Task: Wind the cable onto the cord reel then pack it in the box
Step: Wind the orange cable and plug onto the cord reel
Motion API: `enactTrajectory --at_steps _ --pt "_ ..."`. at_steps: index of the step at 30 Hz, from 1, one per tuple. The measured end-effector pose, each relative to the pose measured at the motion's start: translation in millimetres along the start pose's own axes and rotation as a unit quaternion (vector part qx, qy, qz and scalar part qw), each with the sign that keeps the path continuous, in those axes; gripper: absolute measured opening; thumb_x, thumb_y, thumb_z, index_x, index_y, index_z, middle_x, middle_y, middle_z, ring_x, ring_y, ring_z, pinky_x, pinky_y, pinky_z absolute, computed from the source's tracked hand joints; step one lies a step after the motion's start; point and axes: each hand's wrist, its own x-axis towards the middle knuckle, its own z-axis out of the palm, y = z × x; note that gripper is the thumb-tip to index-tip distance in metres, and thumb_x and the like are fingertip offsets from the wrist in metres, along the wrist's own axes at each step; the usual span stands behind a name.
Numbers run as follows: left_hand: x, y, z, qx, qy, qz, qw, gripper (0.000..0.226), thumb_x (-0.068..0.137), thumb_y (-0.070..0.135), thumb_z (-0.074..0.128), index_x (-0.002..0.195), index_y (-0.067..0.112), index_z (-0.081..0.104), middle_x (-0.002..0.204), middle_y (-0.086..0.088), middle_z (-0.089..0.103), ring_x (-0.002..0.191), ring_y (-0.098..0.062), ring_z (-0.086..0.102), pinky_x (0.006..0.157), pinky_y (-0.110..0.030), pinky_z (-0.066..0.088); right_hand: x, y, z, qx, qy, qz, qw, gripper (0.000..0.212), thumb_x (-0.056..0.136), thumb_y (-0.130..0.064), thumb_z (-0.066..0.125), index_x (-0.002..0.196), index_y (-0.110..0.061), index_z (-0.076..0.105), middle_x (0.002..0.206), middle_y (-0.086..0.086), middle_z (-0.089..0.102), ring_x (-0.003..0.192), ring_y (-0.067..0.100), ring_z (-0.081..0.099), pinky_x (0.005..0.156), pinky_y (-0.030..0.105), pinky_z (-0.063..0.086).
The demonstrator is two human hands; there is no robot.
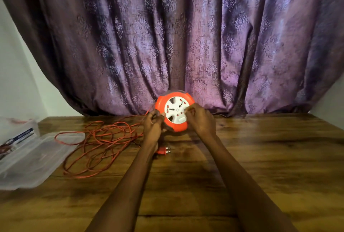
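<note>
An orange cord reel (174,111) with a white socket face stands upright at the far middle of the wooden table (260,157), held between both hands. My left hand (153,125) grips its left rim and pinches the orange cable where it leaves the reel. My right hand (201,120) holds the right rim, fingers on the white face. The orange cable (100,142) lies in a loose tangle on the table to the left. Its orange plug (162,150) rests just under my left wrist. A clear plastic box (28,159) sits open at the left edge.
A purple patterned curtain (176,36) hangs right behind the reel along the table's far edge. White walls (16,83) flank it on both sides. A printed label or card (16,138) lies by the box's far part.
</note>
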Motion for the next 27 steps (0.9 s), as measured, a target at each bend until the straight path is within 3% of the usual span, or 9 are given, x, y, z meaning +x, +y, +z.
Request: enactTrajectory --at_steps 3,5,10,13,18,21,22,24,27 --pt "6.2 2.2 -11.5 0.024 0.006 -0.014 1.000 0.017 0.095 0.009 0.062 0.110 0.003 0.060 0.074 -0.009 0.056 0.061 -0.018 0.051 0.052 -0.025 0.046 -3.6 7.1 3.2 -0.105 0.033 -0.301 0.947 0.035 0.084 -0.023 0.057 0.115 -0.036 0.066 0.123 -0.001 0.060 0.109 0.028 0.057 0.082 0.039 0.049" --pt "9.5 3.2 -14.4 0.046 0.003 -0.025 0.999 0.018 0.096 0.012 0.061 0.113 0.005 0.064 0.060 0.006 0.056 0.046 -0.004 0.047 0.045 -0.020 0.042 -4.2 8.9 6.0 -0.141 0.010 -0.390 0.910 0.041 0.078 -0.030 0.059 0.117 -0.042 0.065 0.136 -0.002 0.054 0.122 0.026 0.049 0.088 0.039 0.043" --pt "8.5 4.5 -16.7 0.085 -0.028 -0.021 0.996 0.017 0.097 0.012 0.060 0.112 0.006 0.066 0.061 0.012 0.060 0.049 0.000 0.048 0.050 -0.018 0.043 -11.2 13.2 11.0 -0.223 -0.052 -0.367 0.901 0.054 0.067 -0.061 0.070 0.119 -0.052 0.060 0.144 -0.002 0.049 0.139 0.030 0.037 0.103 0.043 0.030" --pt "7.6 4.7 -14.2 0.098 -0.026 -0.008 0.995 0.016 0.097 0.013 0.061 0.111 0.006 0.063 0.050 0.014 0.057 0.041 0.003 0.045 0.043 -0.016 0.042 -8.6 14.6 12.7 -0.245 0.007 -0.347 0.905 0.054 0.073 -0.044 0.071 0.124 -0.053 0.057 0.136 -0.001 0.056 0.135 0.034 0.042 0.104 0.047 0.027" --pt "-5.6 -0.4 -0.3 0.071 -0.070 -0.002 0.995 0.020 0.095 0.011 0.063 0.112 0.015 0.053 0.065 -0.001 0.064 0.041 -0.019 0.057 0.050 -0.036 0.055 -9.9 2.4 11.9 -0.236 0.064 -0.162 0.956 0.065 0.069 -0.066 0.067 0.128 -0.046 0.052 0.097 0.005 0.074 0.105 0.030 0.057 0.085 0.043 0.033" --pt "-12.0 -5.5 9.4 0.081 -0.073 0.022 0.994 0.030 0.095 0.007 0.063 0.121 0.007 0.049 0.094 -0.010 0.063 0.072 -0.028 0.063 0.074 -0.055 0.055 -11.5 -7.5 12.3 -0.058 0.045 0.057 0.996 0.065 0.068 -0.071 0.067 0.120 -0.035 0.056 0.090 0.005 0.074 0.098 0.030 0.066 0.085 0.039 0.045" --pt "-13.6 -7.2 12.5 0.091 -0.071 0.037 0.993 0.033 0.094 0.004 0.063 0.123 0.004 0.049 0.101 -0.012 0.062 0.084 -0.027 0.061 0.081 -0.054 0.054 -11.2 -12.2 8.3 0.086 0.020 0.148 0.985 0.064 0.069 -0.070 0.069 0.116 -0.027 0.060 0.083 0.003 0.074 0.091 0.028 0.069 0.079 0.036 0.049" --pt "-16.5 -10.0 18.7 0.120 -0.070 0.067 0.988 0.037 0.092 0.002 0.064 0.126 0.002 0.048 0.112 -0.016 0.062 0.097 -0.021 0.060 0.088 -0.043 0.053 -9.8 -14.7 4.8 0.385 -0.024 0.283 0.878 0.056 0.077 -0.060 0.073 0.102 -0.010 0.069 0.063 0.004 0.073 0.056 0.019 0.068 0.050 0.024 0.047" --pt "-16.9 -12.1 20.9 0.129 -0.066 0.079 0.986 0.039 0.093 0.003 0.064 0.129 0.004 0.048 0.111 -0.005 0.063 0.087 0.002 0.063 0.081 -0.024 0.055 -11.5 -12.2 5.7 0.475 -0.043 0.325 0.817 0.051 0.080 -0.058 0.072 0.085 -0.007 0.066 0.066 0.013 0.074 0.032 0.013 0.045 0.039 0.014 0.029"
